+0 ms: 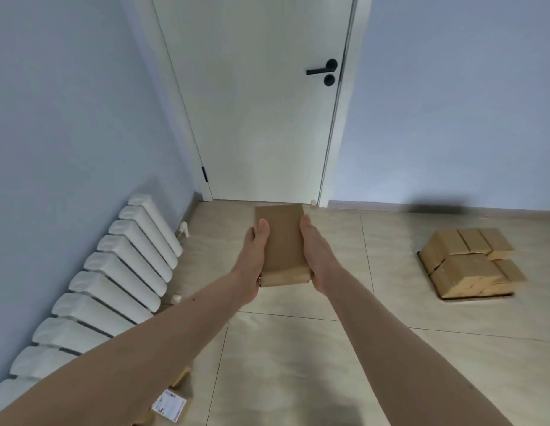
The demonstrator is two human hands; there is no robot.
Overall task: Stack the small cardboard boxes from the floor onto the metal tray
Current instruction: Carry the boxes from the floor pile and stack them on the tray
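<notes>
Hands first: the left hand [255, 256] and the right hand [313, 256] hold one small cardboard box [281, 241] between them, in the air in front of the person. Each hand lies along one long side of the box, with the thumb on the top face and the other fingers hidden under or behind it. A second brown box seems to sit directly under the first one, but its edges are hard to separate. Both forearms are stretched forward.

Below the box is the tiled floor [298, 364]. To the right, well apart from the hands, a stack of cardboard boxes [470, 262] stands on the metal tray [427, 265], of which only a dark thin edge shows around the bottom. The stack has at least two layers and looks a little blurred.

At the lower left, partly hidden by the left forearm, more cardboard boxes lie on the floor, one with a white label [169, 405]. Along the left wall runs a white radiator [120, 272]. Straight ahead is a white door [261, 103] with a black handle [322, 70]
</notes>
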